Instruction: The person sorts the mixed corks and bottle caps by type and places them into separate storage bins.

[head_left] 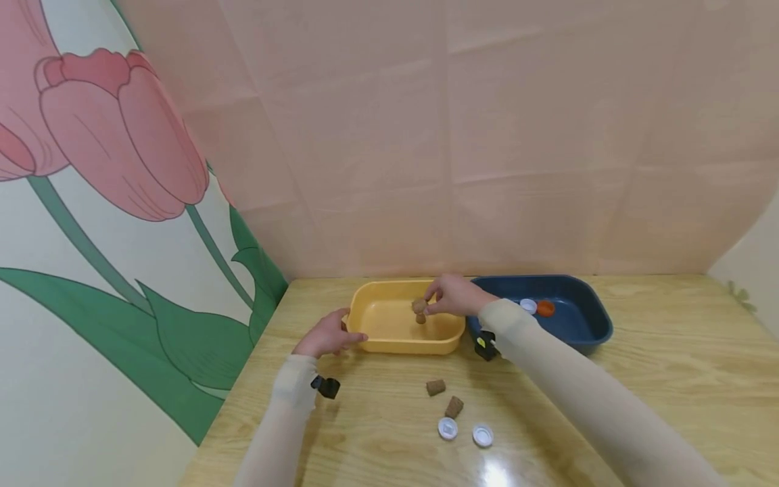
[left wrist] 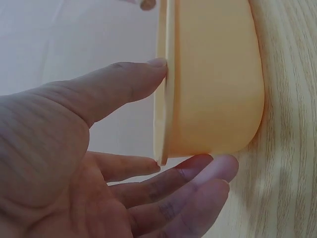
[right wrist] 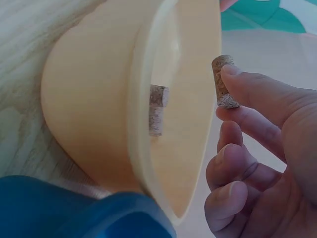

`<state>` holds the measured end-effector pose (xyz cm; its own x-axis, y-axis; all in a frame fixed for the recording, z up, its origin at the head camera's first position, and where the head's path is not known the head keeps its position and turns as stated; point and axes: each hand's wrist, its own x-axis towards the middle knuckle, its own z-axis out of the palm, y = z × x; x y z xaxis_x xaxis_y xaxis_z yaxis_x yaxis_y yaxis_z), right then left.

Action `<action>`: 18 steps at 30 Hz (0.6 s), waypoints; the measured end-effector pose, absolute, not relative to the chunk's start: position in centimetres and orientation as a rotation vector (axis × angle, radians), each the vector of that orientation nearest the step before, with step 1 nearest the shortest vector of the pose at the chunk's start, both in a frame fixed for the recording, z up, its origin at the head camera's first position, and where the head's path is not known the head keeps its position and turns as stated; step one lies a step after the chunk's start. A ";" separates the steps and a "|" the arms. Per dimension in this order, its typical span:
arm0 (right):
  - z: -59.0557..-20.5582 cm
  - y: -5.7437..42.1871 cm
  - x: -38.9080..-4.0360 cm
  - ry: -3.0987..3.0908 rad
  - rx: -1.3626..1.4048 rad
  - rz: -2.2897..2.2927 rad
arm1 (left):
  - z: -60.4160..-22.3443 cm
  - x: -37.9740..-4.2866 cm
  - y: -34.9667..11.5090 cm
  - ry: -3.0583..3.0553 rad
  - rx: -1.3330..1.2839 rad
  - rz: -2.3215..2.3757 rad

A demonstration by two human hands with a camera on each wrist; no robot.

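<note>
A cork (right wrist: 225, 82) is pinched between the thumb and index finger of my right hand (head_left: 459, 295), raised over the yellow basin (head_left: 402, 347). Two more corks lie inside: one cork (right wrist: 158, 95) appears against another cork (right wrist: 155, 121) in the right wrist view. My left hand (head_left: 327, 335) holds the basin's front left corner. In the left wrist view, its thumb (left wrist: 126, 82) presses the rim while the fingers (left wrist: 198, 203) lie around the outside of the corner.
Right of the yellow basin, a dark blue basin (head_left: 584, 321) contains a white cap (head_left: 528, 306) and an orange cap (head_left: 546, 308). On the wooden table in front lie a cork (head_left: 435, 387), another cork (head_left: 454, 407), and two white caps (head_left: 447, 428). A covered wall (head_left: 487, 169) rises behind.
</note>
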<state>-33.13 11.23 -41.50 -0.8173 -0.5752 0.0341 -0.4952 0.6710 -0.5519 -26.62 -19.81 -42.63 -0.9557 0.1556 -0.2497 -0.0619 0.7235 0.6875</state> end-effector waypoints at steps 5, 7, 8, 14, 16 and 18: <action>-42.1 10.2 -34.1 2.743 -0.893 -0.810 | -42.7 -26.5 -19.7 2.634 0.046 1.070; -42.1 9.8 -34.3 2.746 -0.868 -0.807 | -42.7 -26.6 -19.7 2.637 0.044 1.065; -42.1 9.6 -34.4 2.746 -0.853 -0.804 | -42.6 -26.6 -19.6 2.639 0.042 1.062; -41.8 8.1 -34.7 2.722 -0.778 -0.748 | -42.8 -26.9 -19.8 2.641 0.045 1.073; -41.7 7.7 -34.9 2.727 -0.754 -0.739 | -42.8 -26.9 -19.8 2.641 0.039 1.075; -41.6 7.4 -35.0 2.735 -0.728 -0.741 | -42.8 -26.9 -19.8 2.644 0.037 1.074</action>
<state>-35.01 7.39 -41.55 -0.8545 -0.5139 -0.0760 -0.4053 0.7510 -0.5212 -26.90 -19.82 -42.80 -0.9585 0.1302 -0.2538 -0.0836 0.7224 0.6865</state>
